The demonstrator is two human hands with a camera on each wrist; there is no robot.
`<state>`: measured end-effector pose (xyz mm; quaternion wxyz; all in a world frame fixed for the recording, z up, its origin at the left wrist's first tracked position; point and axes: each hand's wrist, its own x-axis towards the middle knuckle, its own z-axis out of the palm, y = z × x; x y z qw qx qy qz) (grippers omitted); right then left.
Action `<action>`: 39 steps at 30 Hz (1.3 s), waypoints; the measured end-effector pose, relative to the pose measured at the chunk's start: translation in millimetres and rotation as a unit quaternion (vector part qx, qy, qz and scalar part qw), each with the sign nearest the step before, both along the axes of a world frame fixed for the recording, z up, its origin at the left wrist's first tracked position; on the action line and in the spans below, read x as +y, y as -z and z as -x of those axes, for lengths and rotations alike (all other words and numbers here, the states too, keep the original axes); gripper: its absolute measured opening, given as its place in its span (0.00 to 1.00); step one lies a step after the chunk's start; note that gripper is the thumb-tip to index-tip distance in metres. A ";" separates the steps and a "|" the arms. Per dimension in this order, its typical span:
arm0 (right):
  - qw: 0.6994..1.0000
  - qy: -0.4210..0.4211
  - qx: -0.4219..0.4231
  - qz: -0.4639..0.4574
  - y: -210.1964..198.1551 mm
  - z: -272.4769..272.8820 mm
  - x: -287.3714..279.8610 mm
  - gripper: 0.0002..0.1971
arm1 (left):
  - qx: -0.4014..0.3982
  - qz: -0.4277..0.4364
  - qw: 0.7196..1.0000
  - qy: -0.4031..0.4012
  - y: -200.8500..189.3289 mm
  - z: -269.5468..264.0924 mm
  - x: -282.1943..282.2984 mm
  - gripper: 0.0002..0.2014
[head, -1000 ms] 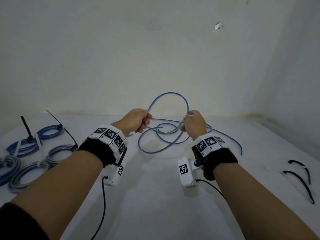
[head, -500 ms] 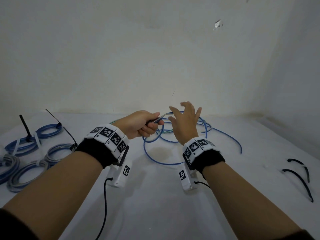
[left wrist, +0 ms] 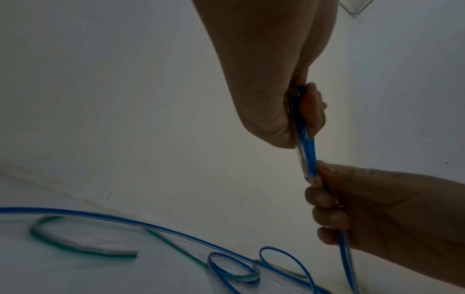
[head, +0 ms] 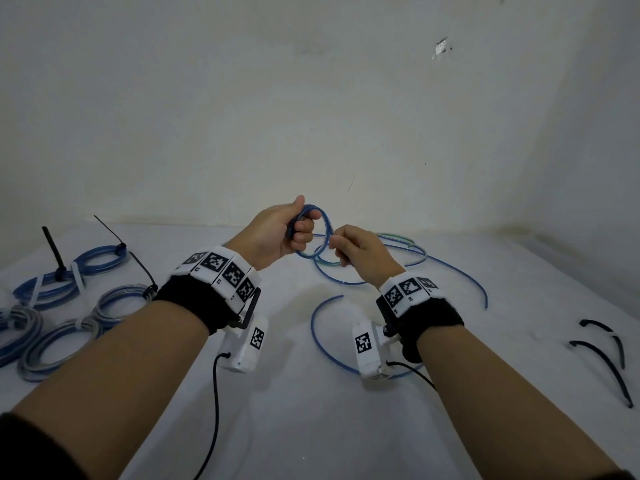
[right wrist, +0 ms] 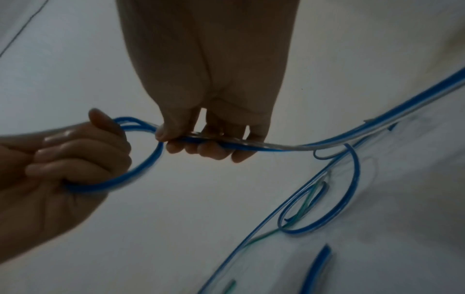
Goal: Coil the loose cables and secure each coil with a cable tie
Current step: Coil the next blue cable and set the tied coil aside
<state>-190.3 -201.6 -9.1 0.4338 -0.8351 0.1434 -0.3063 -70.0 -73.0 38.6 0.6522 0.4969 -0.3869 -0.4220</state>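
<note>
Mid-coiling: small loops of thin blue plastic-sheathed cable [head: 320, 233] clenched in left hand [head: 277, 233]; running strand pinched by right hand [head: 356, 254] fingers [right wrist: 214, 151]. Next, likely: feeding slack from white bench [head: 311, 410] into another loop, then fetching black cable tie [head: 604, 367].

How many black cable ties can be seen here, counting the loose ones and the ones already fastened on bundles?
Loose black ties, on the right side of the table: 2
Fastened black ties, on the left side: 3
Total: 5
</note>
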 end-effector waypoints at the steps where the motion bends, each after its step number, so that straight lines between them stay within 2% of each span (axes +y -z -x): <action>1: 1.000 -0.010 -0.004 -0.011 -1.5 0.3 1.0 0.14 | 0.007 0.001 1.000 -0.005 0.7 -0.7 0.3 0.20; 5: 0.993 0.001 -0.064 -0.095 -9.7 0.2 2.3 0.18 | 0.047 -0.024 0.998 0.015 4.8 -3.8 4.1 0.20; 8: 0.991 0.046 -0.080 -0.101 -18.4 -4.9 2.7 0.15 | 0.063 -0.030 0.996 0.047 8.6 -1.0 7.3 0.19; 11: 0.989 0.079 -0.080 -0.094 -20.7 -11.3 5.0 0.09 | 0.123 0.011 0.991 0.058 7.7 3.5 6.2 0.19; 15: 0.988 0.059 -0.070 -0.125 -12.3 -6.3 9.4 0.10 | 0.181 0.076 0.979 0.056 -0.8 0.7 1.9 0.19; 18: 0.992 0.060 -0.038 -0.101 1.9 -1.0 7.3 0.11 | 0.214 0.130 0.967 0.048 -9.5 -3.7 1.6 0.19; 21: 0.988 0.098 -0.008 -0.123 15.1 1.1 5.8 0.12 | 0.234 0.174 0.956 0.027 -16.9 -2.8 1.1 0.18; 24: 0.983 0.091 -0.016 -0.161 18.4 0.5 13.8 0.09 | 0.221 0.208 0.953 -0.003 -18.5 1.8 -2.7 0.16; 28: 0.993 0.067 0.003 -0.093 12.8 -2.2 24.9 0.02 | 0.143 0.239 0.959 -0.063 -13.3 9.7 -11.4 0.13; 32: 0.997 0.054 0.041 -0.049 5.3 -1.3 26.0 0.14 | -0.041 0.220 0.970 -0.100 -4.8 13.4 -18.0 0.10; 35: 0.992 0.032 0.045 -0.117 -4.2 1.5 30.7 0.15 | -0.186 0.192 0.957 -0.115 6.7 14.0 -21.5 0.09; 37: 0.981 0.023 0.039 -0.190 -11.2 4.8 35.6 0.12 | -0.250 0.183 0.942 -0.131 16.2 12.0 -24.7 0.08; 39: 0.977 0.021 0.039 -0.208 -14.0 7.3 38.2 0.08 | -0.298 0.174 0.928 -0.140 22.7 9.1 -27.5 0.07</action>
